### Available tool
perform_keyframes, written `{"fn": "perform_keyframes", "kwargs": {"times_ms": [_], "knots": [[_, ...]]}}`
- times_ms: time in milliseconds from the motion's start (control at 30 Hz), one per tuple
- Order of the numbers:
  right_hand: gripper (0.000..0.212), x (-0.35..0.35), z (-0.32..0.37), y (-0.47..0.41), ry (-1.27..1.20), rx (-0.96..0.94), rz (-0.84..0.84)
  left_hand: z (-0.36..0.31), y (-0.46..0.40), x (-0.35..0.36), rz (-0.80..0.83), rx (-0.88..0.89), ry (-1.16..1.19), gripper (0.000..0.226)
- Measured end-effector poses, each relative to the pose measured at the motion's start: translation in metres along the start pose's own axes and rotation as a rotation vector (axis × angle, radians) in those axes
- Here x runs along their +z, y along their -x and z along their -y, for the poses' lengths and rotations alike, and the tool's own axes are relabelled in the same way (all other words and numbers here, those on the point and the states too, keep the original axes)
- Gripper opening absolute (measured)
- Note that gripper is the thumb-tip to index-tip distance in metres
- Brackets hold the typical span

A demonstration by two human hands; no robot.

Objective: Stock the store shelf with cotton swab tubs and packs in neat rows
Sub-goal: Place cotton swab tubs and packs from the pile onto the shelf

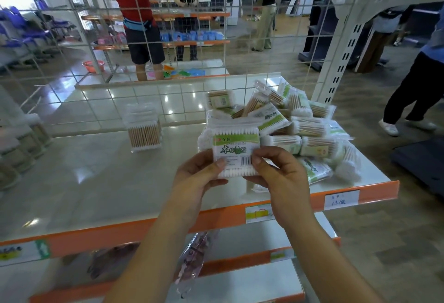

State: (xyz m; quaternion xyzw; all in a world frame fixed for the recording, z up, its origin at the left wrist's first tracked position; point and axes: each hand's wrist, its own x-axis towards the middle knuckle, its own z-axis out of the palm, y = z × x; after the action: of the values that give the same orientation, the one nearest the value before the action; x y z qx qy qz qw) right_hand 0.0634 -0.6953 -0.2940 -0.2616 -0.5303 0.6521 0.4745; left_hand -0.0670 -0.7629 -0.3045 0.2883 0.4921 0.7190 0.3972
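Both hands hold up a flat cotton swab pack (234, 145) with a green-and-white label and a barcode, above the white shelf (91, 182). My left hand (200, 174) grips its lower left edge, thumb on the label. My right hand (276, 170) pinches its lower right corner by the barcode. Behind the pack, at the shelf's right end, lies a loose heap of swab packs (305, 129). A stack of swab packs (143, 129) stands upright near the back middle. Blurred tubs (21, 144) line the far left.
A wire grid (168, 45) backs the shelf. Its front edge is orange with price labels (341, 199). A lower shelf holds a clear bag of pinkish items (194, 261). Other people stand behind the grid and one walks at the right (418, 86).
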Motion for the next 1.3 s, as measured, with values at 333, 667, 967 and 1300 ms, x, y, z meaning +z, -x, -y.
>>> {"fn": "perform_keyframes", "kwargs": {"times_ms": [333, 667, 967, 1300], "knots": [[0.009, 0.007, -0.012, 0.003, 0.396, -0.127, 0.055, 0.004, 0.016, -0.007, -0.042, 0.165, -0.135, 0.026], [0.040, 0.005, -0.014, 0.009, 0.265, 0.014, 0.161, 0.012, 0.024, -0.002, 0.049, 0.346, -0.548, 0.026], [0.038, 0.005, -0.025, -0.005, 0.279, 0.003, 0.037, 0.024, 0.017, -0.042, 0.032, 0.485, -1.223, 0.045], [0.034, 0.082, -0.056, -0.035, 0.315, 0.015, 0.152, 0.010, -0.007, -0.140, -0.265, 0.355, -1.559, 0.038]]}}
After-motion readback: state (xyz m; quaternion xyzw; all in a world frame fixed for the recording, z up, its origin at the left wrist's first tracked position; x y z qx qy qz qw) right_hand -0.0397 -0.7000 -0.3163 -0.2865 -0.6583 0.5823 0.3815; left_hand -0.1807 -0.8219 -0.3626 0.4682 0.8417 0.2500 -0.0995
